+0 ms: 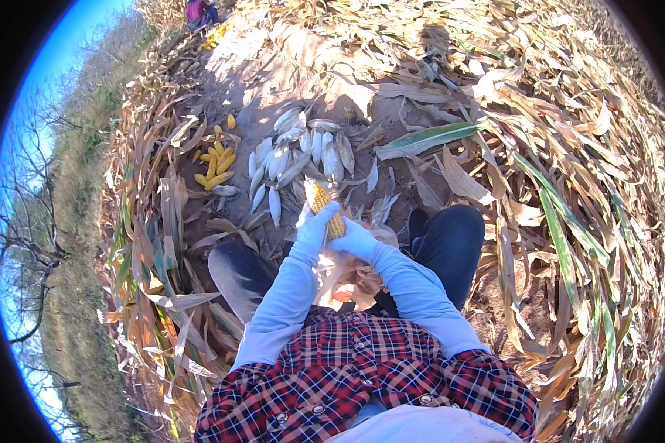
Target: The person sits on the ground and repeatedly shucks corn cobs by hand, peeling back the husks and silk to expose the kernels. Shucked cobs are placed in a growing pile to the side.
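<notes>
A bare yellow ear of corn (320, 200) tilts up between my hands, in front of my body. My left hand (312, 226), in a white glove, wraps around its middle. At the ear's lower end, my right hand (357, 240), also gloved, grips the base; its fingertips are partly hidden. Dry pale husks (332, 271) lie loose between my legs under the hands. Just beyond is a pile of ears still in their white husks (280, 158). To its left, several husked yellow ears (215, 160) rest together on the soil.
Dry corn stalks (554, 183) lie thickly on the right, with some green leaves (429, 139) among them. Another band of stalks (166, 221) runs along the left. Far ahead, a person (198, 12) is low to the ground near more yellow ears (216, 36).
</notes>
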